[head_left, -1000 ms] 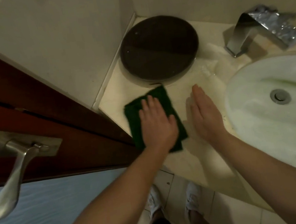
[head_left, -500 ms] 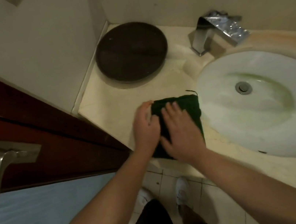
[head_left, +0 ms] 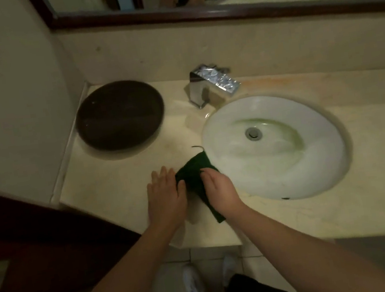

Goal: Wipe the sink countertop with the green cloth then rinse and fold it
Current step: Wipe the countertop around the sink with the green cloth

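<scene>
One cloth [head_left: 194, 170] on worktop [head_left: 117, 184], just left of basin [head_left: 314, 165], corner at its rim. Left hand [head_left: 166, 197] flat, fingers together, thumb touching cloth. Right hand [head_left: 220, 189]: fingers curled, gripping cloth. One tap [head_left: 212, 83] behind basin.

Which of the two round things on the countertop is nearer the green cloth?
The white sink basin: a corner of the green cloth reaches its rim, while the dark round tray sits apart in the left back corner.
</scene>
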A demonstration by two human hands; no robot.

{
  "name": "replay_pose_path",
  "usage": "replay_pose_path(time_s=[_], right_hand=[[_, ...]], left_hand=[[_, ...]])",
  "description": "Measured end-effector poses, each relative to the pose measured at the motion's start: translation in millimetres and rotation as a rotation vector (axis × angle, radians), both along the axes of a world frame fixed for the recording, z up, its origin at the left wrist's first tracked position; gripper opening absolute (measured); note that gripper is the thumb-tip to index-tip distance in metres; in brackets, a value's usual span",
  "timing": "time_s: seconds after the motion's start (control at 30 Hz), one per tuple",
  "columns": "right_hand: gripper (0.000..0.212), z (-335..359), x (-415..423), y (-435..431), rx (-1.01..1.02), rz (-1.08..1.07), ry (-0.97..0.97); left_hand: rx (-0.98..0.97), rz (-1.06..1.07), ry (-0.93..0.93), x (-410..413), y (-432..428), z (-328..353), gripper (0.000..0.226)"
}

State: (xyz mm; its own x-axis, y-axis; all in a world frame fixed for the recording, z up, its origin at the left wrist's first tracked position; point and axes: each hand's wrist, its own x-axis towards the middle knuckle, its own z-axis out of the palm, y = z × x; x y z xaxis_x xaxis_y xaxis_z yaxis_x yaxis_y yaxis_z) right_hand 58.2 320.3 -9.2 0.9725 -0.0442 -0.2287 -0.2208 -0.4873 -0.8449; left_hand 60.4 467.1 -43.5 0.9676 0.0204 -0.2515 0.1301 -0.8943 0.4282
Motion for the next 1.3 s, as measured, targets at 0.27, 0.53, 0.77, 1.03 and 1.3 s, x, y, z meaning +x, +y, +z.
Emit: replay_pose_path(time_s=[0.27, 0.53, 0.77, 1.03, 1.3], right_hand=[[0.028, 11.3, 29.8, -139.0, 1.178, -0.799, 0.439], [0.03, 31.8, 174.7, -225.4, 0.778, -0.736, 0.128], [0.041, -18.4, 292.7, -176.0, -0.109, 0.153, -0.339], [0.064, -62.8, 308.9, -152.9, -0.772, 0.549, -0.386], [0.058, -48.8, 308.8, -180.3, -0.754, 0.556, -0.223]], left_hand=[[0.011, -0.187, -0.088, 53.6, -70.0, 16.1, 0.065], [0.083, 0.204, -0.09, 180.4, -102.8, 8.1, 0.068], [0.336, 0.252, -0.06, 227.0, -118.3, -17.2, 0.09], [0.449, 0.236, -0.107, 231.9, -124.2, -25.2, 0.086], [0.105, 0.188, -0.357, 190.7, -165.6, -13.9, 0.048]])
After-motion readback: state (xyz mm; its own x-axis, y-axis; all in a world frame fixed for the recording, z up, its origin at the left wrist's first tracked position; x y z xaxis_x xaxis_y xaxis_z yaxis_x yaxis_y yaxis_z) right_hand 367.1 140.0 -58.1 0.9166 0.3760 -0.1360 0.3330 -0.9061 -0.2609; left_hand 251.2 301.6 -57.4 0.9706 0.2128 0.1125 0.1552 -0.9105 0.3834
